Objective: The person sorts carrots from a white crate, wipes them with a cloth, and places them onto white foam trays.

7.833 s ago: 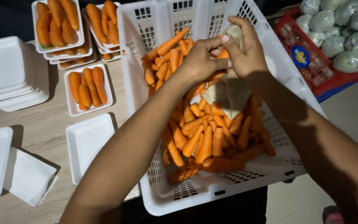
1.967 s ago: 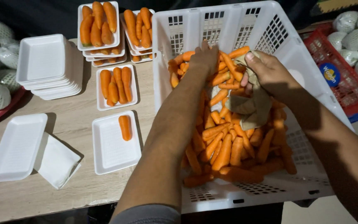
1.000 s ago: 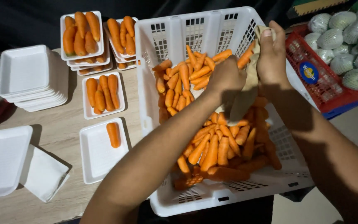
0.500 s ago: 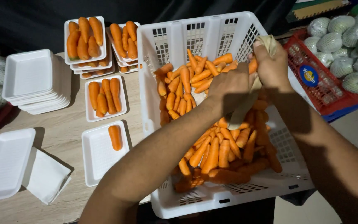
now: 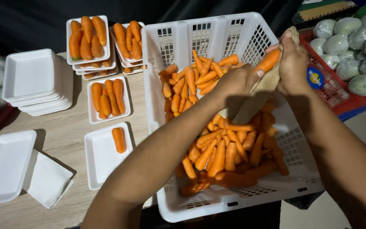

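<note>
- While both hands work over the white crate, loose carrots remain heaped below them.
- Left of the hands: filled trays; one tray holds one carrot.
- Right hand grips a carrot in a cloth; left hand is closed on the cloth.

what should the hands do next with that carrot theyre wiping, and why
Probably carry the carrot left and lay it in the near foam tray. The right hand holds it wrapped in a beige cloth, with the left hand at the cloth, above the white basket. That tray holds only one carrot; the next tray holds several.
</note>
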